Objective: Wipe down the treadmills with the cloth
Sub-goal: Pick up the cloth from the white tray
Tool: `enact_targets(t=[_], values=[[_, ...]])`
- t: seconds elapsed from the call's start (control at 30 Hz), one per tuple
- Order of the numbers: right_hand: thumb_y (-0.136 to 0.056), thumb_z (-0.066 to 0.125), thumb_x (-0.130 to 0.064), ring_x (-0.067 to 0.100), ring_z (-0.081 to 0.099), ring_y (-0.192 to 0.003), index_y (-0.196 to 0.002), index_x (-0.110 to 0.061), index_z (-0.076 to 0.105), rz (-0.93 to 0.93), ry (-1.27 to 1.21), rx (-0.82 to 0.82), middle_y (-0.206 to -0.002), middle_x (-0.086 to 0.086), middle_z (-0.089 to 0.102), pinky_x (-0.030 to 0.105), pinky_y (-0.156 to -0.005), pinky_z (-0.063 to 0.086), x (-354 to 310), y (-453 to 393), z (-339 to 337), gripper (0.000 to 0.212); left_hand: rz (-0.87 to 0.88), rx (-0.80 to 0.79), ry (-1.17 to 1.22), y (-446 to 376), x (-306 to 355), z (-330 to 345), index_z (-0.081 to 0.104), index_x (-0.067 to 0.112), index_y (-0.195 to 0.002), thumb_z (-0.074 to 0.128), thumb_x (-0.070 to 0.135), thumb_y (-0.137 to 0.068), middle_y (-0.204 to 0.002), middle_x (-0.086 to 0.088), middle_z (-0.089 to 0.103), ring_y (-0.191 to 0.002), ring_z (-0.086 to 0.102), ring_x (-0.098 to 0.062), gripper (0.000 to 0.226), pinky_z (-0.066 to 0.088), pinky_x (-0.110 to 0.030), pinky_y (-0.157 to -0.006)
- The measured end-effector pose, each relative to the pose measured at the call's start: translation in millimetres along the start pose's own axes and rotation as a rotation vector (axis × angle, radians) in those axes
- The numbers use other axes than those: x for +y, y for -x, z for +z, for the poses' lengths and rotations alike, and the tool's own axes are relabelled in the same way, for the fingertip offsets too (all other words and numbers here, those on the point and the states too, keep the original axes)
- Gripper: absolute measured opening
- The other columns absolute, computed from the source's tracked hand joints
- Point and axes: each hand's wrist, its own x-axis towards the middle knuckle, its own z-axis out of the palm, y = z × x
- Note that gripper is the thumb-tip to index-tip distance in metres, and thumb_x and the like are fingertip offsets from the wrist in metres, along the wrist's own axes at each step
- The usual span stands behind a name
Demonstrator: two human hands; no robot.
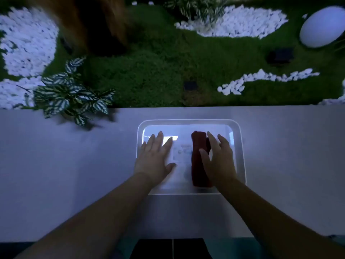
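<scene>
A dark red cloth (197,157), folded into a long roll, lies inside a clear plastic tray (240,146) on a pale ledge. My right hand (219,161) hovers over the cloth's right side with fingers spread, the thumb on or just above the cloth; it does not grip it. My left hand (155,156) is flat and spread over the tray's left half, holding nothing. No treadmill is in view.
The pale ledge (65,174) runs across the frame. Beyond it lies a decorative bed of green moss (149,71) with white pebbles (28,43), a striped-leaf plant (71,98) overhanging the ledge's left, and a white globe lamp (321,27) far right.
</scene>
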Motion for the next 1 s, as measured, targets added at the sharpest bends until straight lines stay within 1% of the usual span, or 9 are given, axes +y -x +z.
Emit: enact_targets(t=[0.07, 0.2, 0.37, 0.43, 0.53, 0.73, 0.83, 0.9, 1.0], values=[[-0.093, 0.046, -0.050, 0.030, 0.032, -0.135, -0.148, -0.034, 0.023, 0.063, 0.027, 0.072, -0.153, 0.008, 0.023, 0.045, -0.106, 0.037, 0.1, -2.3, 12.1, 0.062, 0.003, -0.013, -0.035, -10.2, -2.4, 10.7, 0.002, 0.032, -0.151, 0.043, 0.067, -0.085, -0.160, -0.007, -0.007, -0.147, -0.001, -0.029, 0.085, 0.013, -0.044, -0.117], [-0.088, 0.043, -0.063, 0.034, 0.040, -0.121, -0.149, -0.036, 0.017, 0.121, 0.113, 0.094, -0.140, 0.015, 0.031, 0.045, -0.098, 0.042, -1.2, 0.7, 39.6, 0.072, 0.045, 0.005, -0.094, -14.1, -10.7, 31.2, -0.003, 0.033, -0.150, 0.043, 0.069, -0.084, -0.159, -0.008, -0.012, -0.147, -0.003, -0.030, 0.088, 0.015, -0.043, -0.117], [-0.088, 0.048, -0.059, 0.031, 0.048, -0.101, -0.151, -0.035, 0.014, 0.091, 0.109, 0.104, -0.121, 0.016, 0.044, 0.042, -0.087, 0.044, 1.9, -4.5, 57.3, 0.075, 0.054, 0.021, -0.094, -16.1, -14.5, 34.9, -0.007, 0.034, -0.150, 0.040, 0.071, -0.084, -0.159, -0.007, -0.014, -0.147, -0.005, -0.030, 0.089, 0.014, -0.042, -0.117], [-0.091, 0.048, -0.054, 0.030, 0.048, -0.104, -0.152, -0.034, 0.009, 0.071, 0.100, 0.067, -0.121, 0.015, 0.045, 0.041, -0.090, 0.044, 4.5, -9.3, 58.5, 0.075, 0.054, 0.018, -0.086, -16.3, -13.5, 34.9, -0.008, 0.034, -0.149, 0.040, 0.070, -0.084, -0.159, -0.007, -0.015, -0.147, -0.006, -0.030, 0.089, 0.012, -0.042, -0.118], [-0.095, 0.045, -0.049, 0.029, 0.047, -0.113, -0.152, -0.028, 0.005, 0.072, 0.105, -0.008, -0.130, 0.014, 0.044, 0.040, -0.097, 0.042, 6.7, -16.8, 54.2, 0.073, 0.053, 0.000, -0.071, -17.2, -14.0, 32.3, -0.005, 0.033, -0.150, 0.044, 0.065, -0.086, -0.159, -0.007, -0.014, -0.147, -0.006, -0.030, 0.087, 0.010, -0.041, -0.119], [-0.096, 0.050, -0.039, 0.031, 0.045, -0.126, -0.152, -0.023, 0.010, 0.071, -0.036, -0.130, -0.145, 0.013, 0.038, 0.042, -0.106, 0.038, 3.6, -19.9, 33.4, 0.071, 0.080, -0.051, 0.021, -14.4, -18.4, 8.8, 0.009, 0.029, -0.151, 0.047, 0.049, -0.092, -0.160, -0.003, -0.006, -0.147, 0.001, -0.026, 0.073, 0.013, -0.038, -0.118], [-0.098, 0.048, -0.032, 0.032, 0.050, -0.121, -0.152, -0.024, 0.011, 0.016, -0.056, -0.150, -0.147, 0.011, 0.032, 0.040, -0.103, 0.040, -1.7, -12.7, 11.4, 0.066, 0.054, -0.045, 0.039, -3.1, -17.8, -9.0, 0.010, 0.030, -0.151, 0.046, 0.047, -0.093, -0.160, -0.001, -0.006, -0.147, -0.002, -0.022, 0.070, 0.009, -0.033, -0.118], [-0.097, 0.049, -0.027, 0.033, 0.052, -0.118, -0.152, -0.026, 0.013, -0.039, -0.054, -0.133, -0.146, 0.010, 0.033, 0.040, -0.098, 0.042, -6.4, -4.3, -6.2, 0.066, 0.037, -0.019, 0.049, 9.3, -15.7, -24.5, 0.012, 0.029, -0.151, 0.046, 0.045, -0.094, -0.160, -0.001, -0.006, -0.147, -0.003, -0.021, 0.068, 0.007, -0.031, -0.118], [-0.093, 0.055, -0.018, 0.033, 0.053, -0.118, -0.152, -0.032, 0.003, -0.089, -0.159, -0.108, -0.146, 0.005, 0.040, 0.038, -0.091, 0.043, -15.8, 10.6, -32.5, 0.080, 0.010, 0.023, 0.046, 33.6, -12.1, -48.8, 0.014, 0.027, -0.151, 0.044, 0.043, -0.095, -0.160, 0.000, -0.005, -0.147, -0.004, -0.018, 0.065, 0.006, -0.029, -0.117]])
